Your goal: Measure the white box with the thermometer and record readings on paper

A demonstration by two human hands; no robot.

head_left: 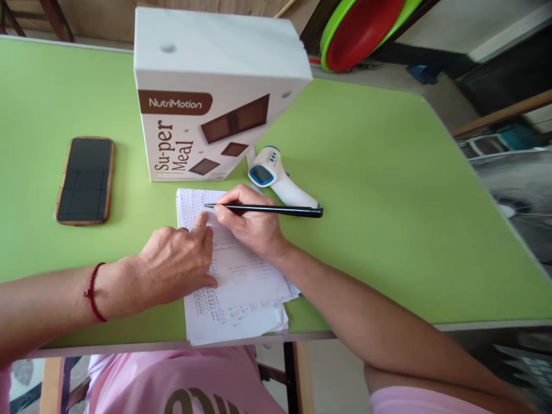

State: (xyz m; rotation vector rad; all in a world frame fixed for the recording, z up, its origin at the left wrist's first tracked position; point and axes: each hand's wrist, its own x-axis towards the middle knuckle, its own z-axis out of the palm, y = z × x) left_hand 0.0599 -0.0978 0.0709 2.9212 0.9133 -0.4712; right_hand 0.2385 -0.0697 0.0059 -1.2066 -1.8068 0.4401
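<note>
My right hand [252, 221] is closed around a black pen [284, 210], its tip at the upper part of a sheet of paper [241, 276] covered with handwriting. Resting on the same sheet, my left hand [176, 261] has its index finger stretched towards the pen tip and its thumb spread out below. The other left fingers are partly curled, and nothing is held in them. Several sheets seem to lie stacked, with torn or curled lower edges. Just beyond my right hand lies a white and blue infrared thermometer [276, 175].
A tall white box [172, 138] marked NutriMotion stands behind the paper. A phone [86, 181] in a brown case lies at the left of the green table [388, 201]. Green and red basins [362, 34] are beyond the far edge. A fan [517, 207] stands at the right.
</note>
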